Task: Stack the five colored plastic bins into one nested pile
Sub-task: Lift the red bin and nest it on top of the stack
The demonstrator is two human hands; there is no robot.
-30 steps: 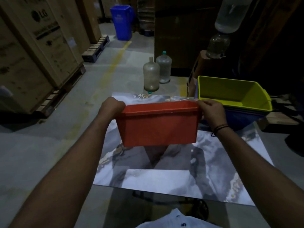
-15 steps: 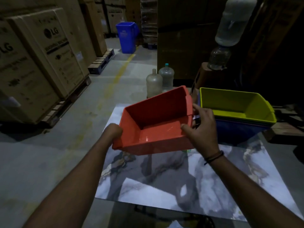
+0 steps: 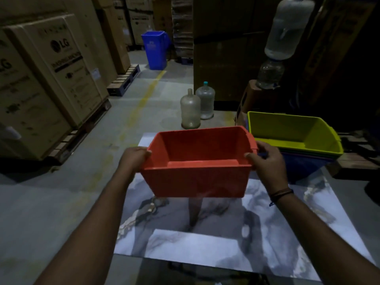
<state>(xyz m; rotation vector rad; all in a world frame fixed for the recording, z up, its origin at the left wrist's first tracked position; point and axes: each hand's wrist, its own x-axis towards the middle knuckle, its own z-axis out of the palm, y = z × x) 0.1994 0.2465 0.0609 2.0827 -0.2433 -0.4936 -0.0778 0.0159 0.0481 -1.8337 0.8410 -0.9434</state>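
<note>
I hold a red plastic bin (image 3: 197,182) level above the marble tabletop (image 3: 205,239), its opening facing up. My left hand (image 3: 134,159) grips its left rim and my right hand (image 3: 267,163) grips its right rim. To the right, at the table's far corner, stands a nested pile with a yellow-green bin (image 3: 294,130) on top and a blue bin (image 3: 304,167) at the bottom. Thin edges of other colours show between them. The red bin hangs left of that pile, apart from it.
Two clear water jugs (image 3: 190,109) stand on the concrete floor beyond the table. Large cardboard boxes (image 3: 51,79) on pallets line the left. A blue trash bin (image 3: 155,49) stands far back. A water dispenser bottle (image 3: 284,29) rises behind the pile.
The red bin was tilted and turned half a second ago; now it is level, opening up, with both hands on its side rims. The view has shifted slightly.
</note>
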